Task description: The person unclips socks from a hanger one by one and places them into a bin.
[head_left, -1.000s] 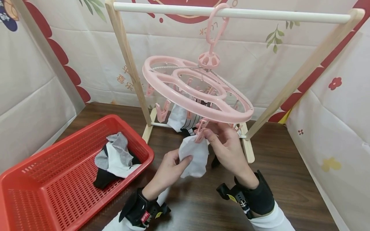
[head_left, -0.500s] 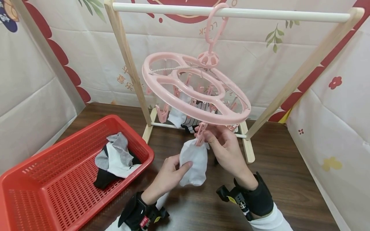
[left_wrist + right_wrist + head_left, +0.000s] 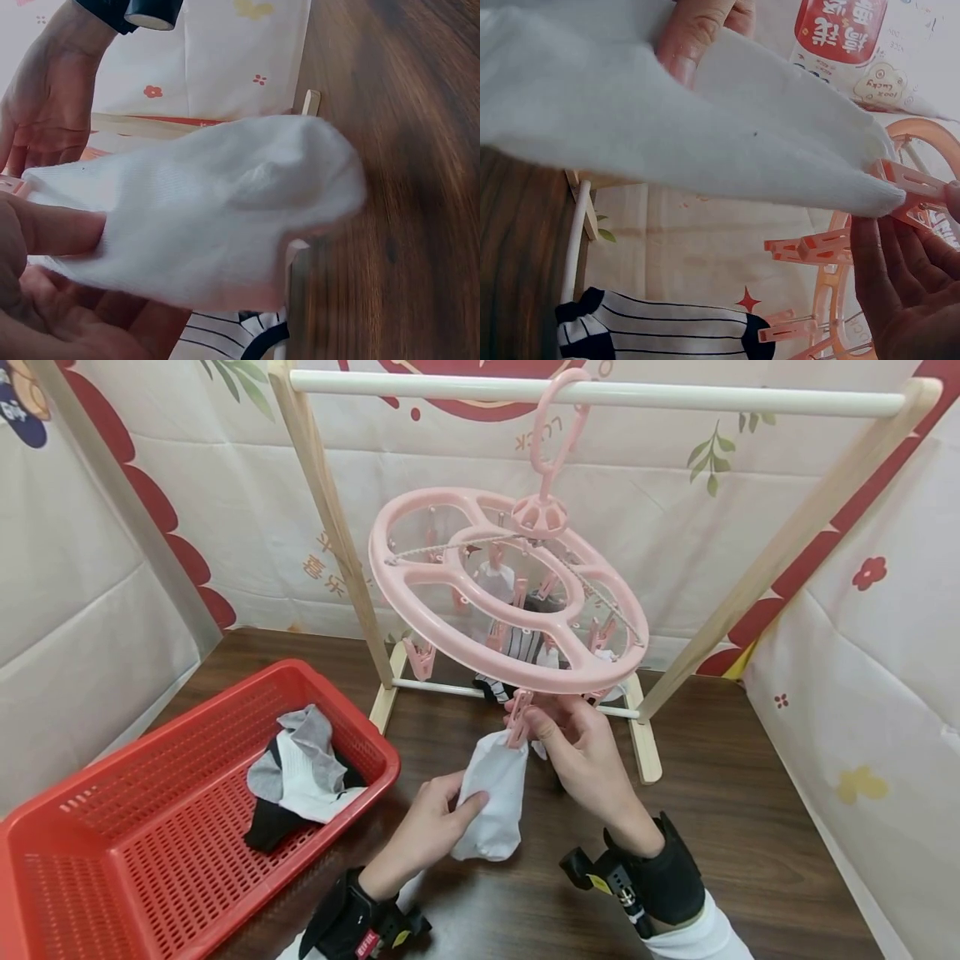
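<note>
A white sock (image 3: 495,797) hangs by its cuff from a pink clothespin (image 3: 519,718) under the near rim of a round pink drying hanger (image 3: 480,639). My left hand (image 3: 427,822) pinches the sock's side between thumb and fingers, as the left wrist view also shows. With my right hand (image 3: 588,756) I hold the clothespin at its upper end. In the right wrist view the clothespin's jaws lie over the edge of the sock's cuff. Behind it a striped black-and-white sock (image 3: 682,322) hangs from another clip.
The hanger hooks over the white bar of a wooden rack (image 3: 330,510). At left stands a red basket (image 3: 187,906) with grey, white and black socks (image 3: 307,768) inside. Several pink clips dangle around the ring, some bearing socks. Printed cloth walls (image 3: 862,677) surround the dark wooden table (image 3: 750,860).
The hanger's ring has tilted and turned slightly, its near rim lowering. The white sock has come down and a little left with both hands, and hangs longer.
</note>
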The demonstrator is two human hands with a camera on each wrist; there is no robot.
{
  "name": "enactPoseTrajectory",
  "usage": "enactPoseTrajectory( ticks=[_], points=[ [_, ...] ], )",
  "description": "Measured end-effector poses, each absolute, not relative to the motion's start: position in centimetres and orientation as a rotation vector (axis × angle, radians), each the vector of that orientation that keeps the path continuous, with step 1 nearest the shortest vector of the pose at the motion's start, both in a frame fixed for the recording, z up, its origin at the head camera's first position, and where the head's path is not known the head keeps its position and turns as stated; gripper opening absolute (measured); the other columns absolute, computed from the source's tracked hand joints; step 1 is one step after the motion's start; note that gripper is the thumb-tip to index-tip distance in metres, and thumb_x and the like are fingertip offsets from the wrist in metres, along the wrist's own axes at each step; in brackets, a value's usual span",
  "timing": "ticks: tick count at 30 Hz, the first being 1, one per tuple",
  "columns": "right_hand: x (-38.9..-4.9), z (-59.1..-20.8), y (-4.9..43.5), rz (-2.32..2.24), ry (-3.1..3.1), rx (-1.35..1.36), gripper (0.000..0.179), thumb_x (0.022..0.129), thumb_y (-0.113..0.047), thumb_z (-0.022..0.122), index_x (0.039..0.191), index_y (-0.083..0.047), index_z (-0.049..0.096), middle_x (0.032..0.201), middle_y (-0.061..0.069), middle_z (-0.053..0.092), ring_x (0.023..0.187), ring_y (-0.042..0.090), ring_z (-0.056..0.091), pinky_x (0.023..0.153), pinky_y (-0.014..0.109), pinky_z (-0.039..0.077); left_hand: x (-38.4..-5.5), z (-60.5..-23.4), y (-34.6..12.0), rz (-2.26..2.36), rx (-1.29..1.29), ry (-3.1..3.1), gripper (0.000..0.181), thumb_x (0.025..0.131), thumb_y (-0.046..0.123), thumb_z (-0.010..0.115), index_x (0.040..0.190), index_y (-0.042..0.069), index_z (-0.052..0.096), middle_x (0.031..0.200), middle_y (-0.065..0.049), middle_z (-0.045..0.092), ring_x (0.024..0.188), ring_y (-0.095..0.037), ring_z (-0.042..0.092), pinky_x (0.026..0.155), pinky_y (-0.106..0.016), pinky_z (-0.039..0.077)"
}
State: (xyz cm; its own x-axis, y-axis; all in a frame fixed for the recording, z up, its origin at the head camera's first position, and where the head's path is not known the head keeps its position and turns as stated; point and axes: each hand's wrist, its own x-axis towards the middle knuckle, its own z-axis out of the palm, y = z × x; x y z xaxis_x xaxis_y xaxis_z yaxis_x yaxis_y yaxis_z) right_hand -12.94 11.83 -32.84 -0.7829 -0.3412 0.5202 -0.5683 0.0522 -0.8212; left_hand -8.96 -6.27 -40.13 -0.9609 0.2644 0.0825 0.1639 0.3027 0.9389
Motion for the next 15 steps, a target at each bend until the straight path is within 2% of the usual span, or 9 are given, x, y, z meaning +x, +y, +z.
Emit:
enactPoseTrajectory(
  ticks=[6, 10, 15],
  points=[
    [-12.9, -33.2, 12.1, 1.813, -2.101, 0.850, 0.022, 0.094, -0.002, 0.046, 0.114, 0.002, 0.054, 0.096, 0.023, 0.065, 0.080, 0.017, 0.064, 0.069, 0.024, 0.053, -8.5, -40.6, -6.5, 1.727, 0.424, 2.472, 0.016, 0.089, 0.012, 0.057, 0.100, 0.003, 0.065, 0.091, -0.013, 0.069, 0.080, -0.015, 0.062, 0.067, -0.032, 0.053],
    [-12.9, -32.9, 12.4, 1.866, -2.032, 0.771, 0.024, 0.094, -0.002, 0.046, 0.116, 0.003, 0.053, 0.098, 0.013, 0.066, 0.080, 0.019, 0.066, 0.068, 0.025, 0.055, -7.9, -41.1, -6.7, 1.763, 0.379, 2.403, 0.014, 0.088, 0.010, 0.057, 0.096, 0.003, 0.065, 0.089, -0.014, 0.069, 0.076, -0.015, 0.062, 0.065, -0.031, 0.052],
    [-12.8, -32.8, 12.7, 1.932, -1.992, 0.759, 0.027, 0.092, -0.001, 0.049, 0.119, 0.004, 0.050, 0.102, 0.005, 0.065, 0.083, 0.018, 0.066, 0.068, 0.025, 0.055, -7.6, -41.2, -6.9, 1.797, 0.352, 2.373, 0.015, 0.088, 0.009, 0.056, 0.098, 0.001, 0.064, 0.092, -0.015, 0.069, 0.078, -0.016, 0.062, 0.067, -0.033, 0.053]
  ],
)
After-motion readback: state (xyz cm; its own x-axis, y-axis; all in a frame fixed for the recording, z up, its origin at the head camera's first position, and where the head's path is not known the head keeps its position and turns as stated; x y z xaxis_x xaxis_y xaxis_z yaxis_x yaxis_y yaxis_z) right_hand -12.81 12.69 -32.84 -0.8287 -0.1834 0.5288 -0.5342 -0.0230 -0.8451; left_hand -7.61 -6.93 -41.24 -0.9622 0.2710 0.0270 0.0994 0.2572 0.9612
